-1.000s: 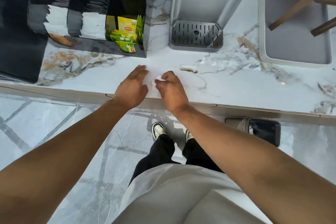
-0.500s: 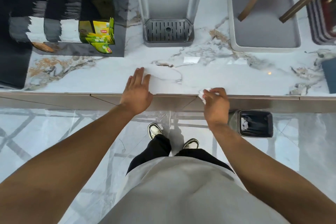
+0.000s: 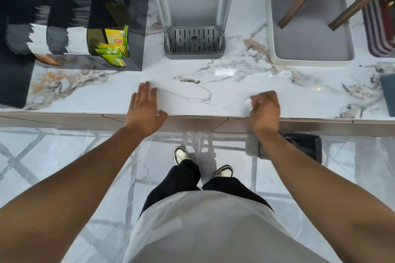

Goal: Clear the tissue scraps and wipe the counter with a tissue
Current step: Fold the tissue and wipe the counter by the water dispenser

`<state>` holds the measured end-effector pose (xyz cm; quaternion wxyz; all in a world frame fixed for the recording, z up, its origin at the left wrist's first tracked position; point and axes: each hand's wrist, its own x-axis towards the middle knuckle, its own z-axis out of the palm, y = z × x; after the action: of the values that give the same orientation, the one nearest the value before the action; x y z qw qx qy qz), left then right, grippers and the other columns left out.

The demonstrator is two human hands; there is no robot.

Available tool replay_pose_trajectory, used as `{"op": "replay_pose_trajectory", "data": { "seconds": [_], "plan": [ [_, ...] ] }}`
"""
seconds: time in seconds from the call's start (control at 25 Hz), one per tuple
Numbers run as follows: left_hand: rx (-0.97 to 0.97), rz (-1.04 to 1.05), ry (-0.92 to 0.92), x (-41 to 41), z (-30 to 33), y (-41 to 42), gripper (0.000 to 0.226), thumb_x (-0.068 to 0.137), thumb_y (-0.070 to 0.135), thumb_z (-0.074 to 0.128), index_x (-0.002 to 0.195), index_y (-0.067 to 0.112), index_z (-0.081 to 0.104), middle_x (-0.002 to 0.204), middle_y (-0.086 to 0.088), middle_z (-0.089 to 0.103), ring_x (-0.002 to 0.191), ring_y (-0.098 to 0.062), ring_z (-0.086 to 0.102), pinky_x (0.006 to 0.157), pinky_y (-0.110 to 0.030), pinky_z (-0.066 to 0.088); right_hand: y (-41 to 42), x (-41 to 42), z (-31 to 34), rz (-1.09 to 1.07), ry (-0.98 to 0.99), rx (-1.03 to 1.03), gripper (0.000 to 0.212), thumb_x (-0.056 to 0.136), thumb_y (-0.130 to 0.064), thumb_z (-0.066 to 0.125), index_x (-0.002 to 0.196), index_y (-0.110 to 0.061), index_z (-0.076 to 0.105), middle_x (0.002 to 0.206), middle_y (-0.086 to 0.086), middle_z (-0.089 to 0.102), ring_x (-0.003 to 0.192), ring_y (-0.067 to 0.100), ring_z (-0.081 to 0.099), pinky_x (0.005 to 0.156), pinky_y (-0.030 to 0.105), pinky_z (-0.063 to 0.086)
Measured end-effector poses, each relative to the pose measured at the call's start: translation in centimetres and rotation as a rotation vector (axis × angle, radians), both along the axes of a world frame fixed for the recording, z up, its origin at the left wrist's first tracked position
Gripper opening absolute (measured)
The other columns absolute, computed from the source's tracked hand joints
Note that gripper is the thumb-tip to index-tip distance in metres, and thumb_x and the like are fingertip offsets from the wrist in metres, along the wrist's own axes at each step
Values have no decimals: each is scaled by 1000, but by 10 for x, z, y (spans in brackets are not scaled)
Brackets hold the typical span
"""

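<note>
My right hand is closed on a small white tissue scrap that pokes out beside my fingers, over the front edge of the white marble counter. My left hand lies flat on the counter's front edge with fingers spread and nothing in it. A dark waste bin stands on the floor under the counter, just below and right of my right hand.
A grey water dispenser with a drip tray stands at the back centre. A black organiser with tea packets sits at the left. A grey tray holds wooden legs at the right. A dark object lies at the far right edge.
My right hand carried the tissue scrap from the counter's middle to the right, toward the front edge above the bin. My left hand stayed flat on the counter edge.
</note>
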<state>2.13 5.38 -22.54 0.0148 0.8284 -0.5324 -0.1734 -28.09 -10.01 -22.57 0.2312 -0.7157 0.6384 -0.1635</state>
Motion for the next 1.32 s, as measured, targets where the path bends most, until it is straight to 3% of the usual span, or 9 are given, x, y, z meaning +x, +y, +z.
{"op": "replay_pose_trajectory", "data": {
  "seconds": [0.28, 0.44, 0.52, 0.68, 0.8, 0.96, 1.08, 1.24, 1.32],
  "plan": [
    [-128, 30, 69, 22, 5, -7, 43, 82, 7, 56, 125, 2, 57, 149, -16, 44, 138, -32, 39, 109, -47, 36, 60, 125, -4, 529, -43, 7, 17, 80, 9, 62, 93, 0, 69, 102, 13, 61, 87, 29, 61, 78, 35, 53],
    [-171, -32, 77, 36, 10, -9, 42, 79, -2, 55, 120, 0, 61, 141, -16, 52, 131, -34, 46, 103, -47, 42, 80, 163, 7, 817, -135, 171, 22, 81, 14, 60, 96, -1, 67, 104, 11, 56, 90, 23, 61, 82, 32, 53],
    [-195, -57, 79, 38, 11, -9, 40, 77, -3, 56, 117, -1, 62, 135, -17, 56, 127, -36, 49, 100, -48, 44, 62, 148, 10, 669, -188, 138, 24, 80, 12, 60, 94, -5, 70, 102, 11, 58, 91, 22, 59, 80, 28, 49],
    [-204, -122, 43, 40, 10, -6, 42, 75, 3, 52, 116, -1, 61, 132, -21, 55, 124, -39, 50, 99, -49, 42, -15, 69, 11, -49, -13, -61, 23, 85, 0, 54, 90, -10, 74, 105, 16, 62, 94, 33, 60, 82, 28, 44],
    [-202, -85, 53, 37, 4, 0, 41, 78, 3, 54, 119, -2, 57, 137, -23, 50, 129, -41, 44, 103, -51, 41, -43, 58, 9, -138, 105, -21, 30, 83, 3, 51, 94, -11, 75, 108, 14, 63, 92, 31, 63, 81, 26, 46],
    [-209, -35, 76, 41, 2, 10, 39, 82, 3, 55, 121, -2, 57, 140, -22, 48, 131, -39, 43, 108, -50, 38, -11, 146, 0, 245, 76, -80, 40, 74, 16, 55, 99, -7, 76, 105, 15, 67, 95, 32, 63, 84, 29, 48],
    [-224, 17, 97, 50, 3, 16, 43, 78, -3, 54, 121, -3, 57, 140, -22, 48, 132, -39, 43, 107, -51, 39, 51, 206, 1, 573, -61, -22, 40, 69, 18, 59, 97, -6, 76, 101, 15, 68, 93, 32, 61, 85, 28, 44],
    [-222, -21, 117, 57, 1, 35, 47, 78, -4, 54, 125, -3, 55, 148, -19, 44, 140, -36, 36, 113, -50, 33, 106, 195, 9, 1033, -119, 87, 34, 73, 16, 64, 96, -5, 75, 98, 12, 67, 89, 31, 61, 82, 33, 50],
    [-230, -46, 97, 63, -2, 45, 43, 86, 2, 52, 129, 0, 53, 151, -16, 41, 143, -33, 33, 116, -49, 30, 85, 182, 14, 918, -208, 62, 35, 70, 18, 64, 95, -4, 75, 96, 15, 66, 90, 30, 63, 82, 34, 52]
  ]
}}
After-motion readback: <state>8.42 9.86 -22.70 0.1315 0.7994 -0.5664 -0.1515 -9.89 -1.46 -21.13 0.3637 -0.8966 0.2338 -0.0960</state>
